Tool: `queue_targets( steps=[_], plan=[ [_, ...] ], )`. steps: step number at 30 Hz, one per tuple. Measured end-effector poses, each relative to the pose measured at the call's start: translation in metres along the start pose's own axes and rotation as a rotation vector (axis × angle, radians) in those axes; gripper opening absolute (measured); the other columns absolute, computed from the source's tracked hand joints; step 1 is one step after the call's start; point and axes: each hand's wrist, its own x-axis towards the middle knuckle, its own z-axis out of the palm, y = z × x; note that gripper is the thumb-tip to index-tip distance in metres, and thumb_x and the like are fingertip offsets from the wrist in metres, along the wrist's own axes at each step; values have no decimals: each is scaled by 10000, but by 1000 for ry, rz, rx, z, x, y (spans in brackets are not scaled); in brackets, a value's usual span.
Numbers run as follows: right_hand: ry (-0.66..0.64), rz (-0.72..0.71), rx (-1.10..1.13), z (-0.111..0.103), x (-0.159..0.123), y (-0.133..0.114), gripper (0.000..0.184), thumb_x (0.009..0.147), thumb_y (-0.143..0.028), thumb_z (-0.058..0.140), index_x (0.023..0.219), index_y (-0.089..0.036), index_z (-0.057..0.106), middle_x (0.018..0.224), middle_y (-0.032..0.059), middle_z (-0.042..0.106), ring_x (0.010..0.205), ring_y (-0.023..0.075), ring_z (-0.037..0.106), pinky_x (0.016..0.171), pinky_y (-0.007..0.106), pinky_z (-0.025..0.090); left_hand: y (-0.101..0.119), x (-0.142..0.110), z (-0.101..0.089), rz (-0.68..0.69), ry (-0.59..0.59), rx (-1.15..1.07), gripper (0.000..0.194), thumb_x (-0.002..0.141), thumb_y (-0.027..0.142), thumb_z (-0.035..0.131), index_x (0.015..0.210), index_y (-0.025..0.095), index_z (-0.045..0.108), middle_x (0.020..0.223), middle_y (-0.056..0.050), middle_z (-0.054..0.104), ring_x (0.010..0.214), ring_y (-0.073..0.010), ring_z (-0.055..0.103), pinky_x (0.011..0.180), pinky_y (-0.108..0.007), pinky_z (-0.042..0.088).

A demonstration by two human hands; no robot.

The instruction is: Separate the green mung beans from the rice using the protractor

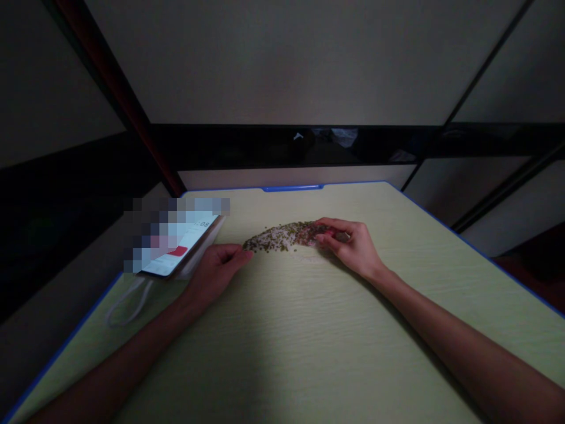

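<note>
A curved, leaf-shaped piece (276, 238) lies on the table, pale underneath and covered with small dark green bits that look like beans or beads. Toward its right end the surface turns reddish brown. My left hand (220, 264) has thumb and forefinger closed at the piece's pointed left tip. Over the right end is my right hand (353, 241), its fingers bent in a pinch beside a small red spot (330, 232). What those right fingers hold is hidden. A few loose green bits (267, 227) lie along the piece's edges.
A lit phone (194, 238), partly pixelated, leans at the left on a pale support. A white cord loop (132, 303) lies below it. The light wooden table (286, 341) has a blue rim and a blue handle (293, 188) at the back, before cabinet panels (282, 65).
</note>
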Motion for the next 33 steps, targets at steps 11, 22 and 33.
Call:
queue_targets(
  steps=[11,22,33],
  plan=[
    [-14,-22,-16,0,1,-1,286,703,-232,587,947,-120,686,668,41,668,571,143,570,597,273,461,-1,1,-1,2,-8,2,335,649,373,488,413,198,327,415,64,276,416,-81,276,380,-215,204],
    [-59,-69,-2,1,-3,-6,268,702,-233,590,927,-124,687,704,54,670,597,149,569,589,265,454,0,0,0,19,11,6,332,640,370,492,416,197,320,429,62,274,429,-81,273,391,-216,206],
    [-77,-67,11,-1,-4,-8,263,697,-222,587,918,-122,688,665,42,644,588,146,551,594,263,446,-2,1,0,-7,2,-20,336,650,346,497,407,198,317,403,68,273,399,-74,262,373,-212,200]
  ],
)
